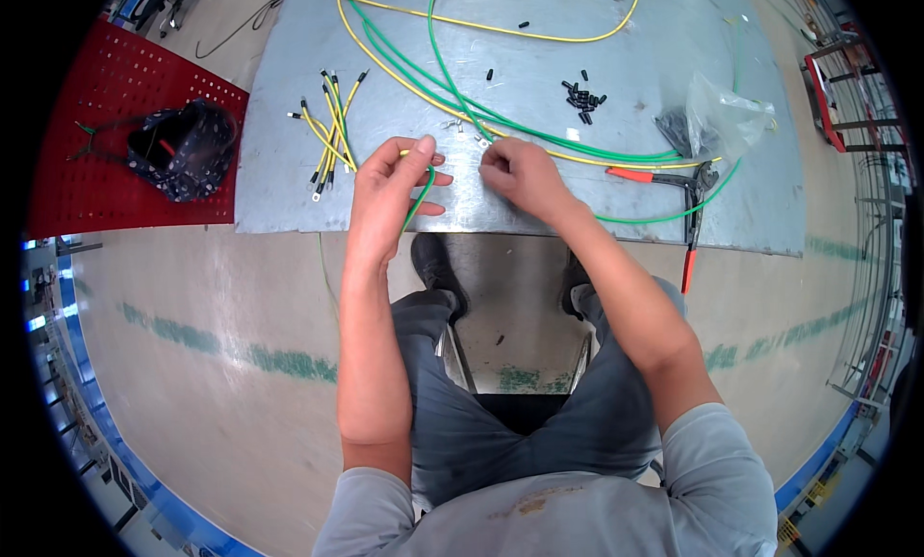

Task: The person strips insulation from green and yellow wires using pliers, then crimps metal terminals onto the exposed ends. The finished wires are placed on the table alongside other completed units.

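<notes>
Near the table's front edge, my left hand [390,187] holds a green wire [420,199] between thumb and fingers, its other fingers partly spread. The wire bends over those fingers and hangs down by the palm. To its right, my right hand [525,180] is closed with the fingertips pinched together; what they hold, if anything, is hidden. Small metal terminal lugs [456,125] lie just beyond my hands. Left of them rests a bunch of short yellow wires [339,124] with black sleeves and lugs on their ends.
Long green cables [404,68] and a yellow cable [568,38] curve across the metal table [289,37]. Black sleeves [583,99] lie scattered beside a clear plastic bag [722,119]. Red-handled pliers [695,196] overhang the front edge. A dark patterned bag [183,153] sits on a red perforated panel [87,163].
</notes>
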A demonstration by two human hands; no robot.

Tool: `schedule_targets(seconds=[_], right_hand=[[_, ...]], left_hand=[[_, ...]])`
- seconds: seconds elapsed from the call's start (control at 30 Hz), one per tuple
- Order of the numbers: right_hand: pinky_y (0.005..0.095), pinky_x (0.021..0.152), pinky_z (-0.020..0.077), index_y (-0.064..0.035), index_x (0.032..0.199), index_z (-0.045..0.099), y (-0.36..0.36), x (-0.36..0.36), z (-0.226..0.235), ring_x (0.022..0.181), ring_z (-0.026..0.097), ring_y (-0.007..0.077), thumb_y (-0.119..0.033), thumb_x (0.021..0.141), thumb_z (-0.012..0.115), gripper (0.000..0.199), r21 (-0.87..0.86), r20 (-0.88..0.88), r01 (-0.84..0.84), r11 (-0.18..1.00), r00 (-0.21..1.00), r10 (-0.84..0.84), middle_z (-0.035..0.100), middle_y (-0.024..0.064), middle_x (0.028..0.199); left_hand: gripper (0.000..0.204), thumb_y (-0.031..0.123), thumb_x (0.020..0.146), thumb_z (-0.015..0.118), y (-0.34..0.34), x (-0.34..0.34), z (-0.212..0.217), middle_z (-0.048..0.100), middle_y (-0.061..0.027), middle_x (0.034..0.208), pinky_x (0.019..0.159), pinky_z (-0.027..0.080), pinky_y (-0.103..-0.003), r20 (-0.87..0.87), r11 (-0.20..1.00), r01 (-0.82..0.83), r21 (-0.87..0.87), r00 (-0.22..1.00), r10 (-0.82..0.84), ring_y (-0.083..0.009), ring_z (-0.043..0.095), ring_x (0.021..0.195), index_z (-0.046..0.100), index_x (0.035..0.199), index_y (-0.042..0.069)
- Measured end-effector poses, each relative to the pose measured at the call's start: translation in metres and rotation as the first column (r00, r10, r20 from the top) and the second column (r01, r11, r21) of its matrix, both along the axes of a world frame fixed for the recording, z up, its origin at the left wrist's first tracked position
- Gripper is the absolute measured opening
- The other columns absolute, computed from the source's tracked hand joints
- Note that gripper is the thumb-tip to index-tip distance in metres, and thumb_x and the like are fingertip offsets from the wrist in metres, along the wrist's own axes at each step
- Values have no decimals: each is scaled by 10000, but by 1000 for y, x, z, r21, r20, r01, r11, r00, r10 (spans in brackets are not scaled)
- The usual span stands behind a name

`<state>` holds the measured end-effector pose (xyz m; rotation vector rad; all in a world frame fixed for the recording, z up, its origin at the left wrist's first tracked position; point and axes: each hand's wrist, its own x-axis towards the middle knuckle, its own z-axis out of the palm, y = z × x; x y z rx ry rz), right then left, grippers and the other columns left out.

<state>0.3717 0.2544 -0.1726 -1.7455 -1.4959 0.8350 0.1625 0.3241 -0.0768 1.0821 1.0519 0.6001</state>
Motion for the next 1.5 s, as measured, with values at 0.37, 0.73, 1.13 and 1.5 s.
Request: schedule_targets(seconds=[0.37,0.73,1.13,1.5], right_hand=[[282,656,584,-35,1142,586,-22,1,54,710,712,147,-129,1011,696,195,-8,-910,8,1000,414,-11,740,83,883],[352,707,573,-14,1070,691,-66,57,75,818,730,184,-299,939,777,326,6,76,152,988,986,-152,745,99,871],[374,605,587,-19,1127,660,-262,225,27,694,730,191,-537,784,878,658,-503,341,762,409,609,-716,715,124,813],[278,443,411,-6,1034,615,-267,223,78,515,520,100,-115,882,802,265,-512,-248,656,554,504,-827,557,7,707]], left_hand=[[245,104,923,794,-16,28,1,684,-17,986,594,552,-252,19,958,261,121,964,-265,-68,640,774,729,1140,9],[120,150,1030,657,-20,34,-2,738,-99,1008,591,491,-261,19,971,193,142,980,-197,-132,680,787,670,1085,45],[163,66,1004,655,-9,17,-2,725,-92,975,642,507,-251,139,978,105,180,982,-131,-132,687,810,658,1161,19],[72,66,1007,624,-9,9,1,741,-113,976,646,520,-256,185,977,106,188,973,-141,-128,691,786,634,1062,20]])
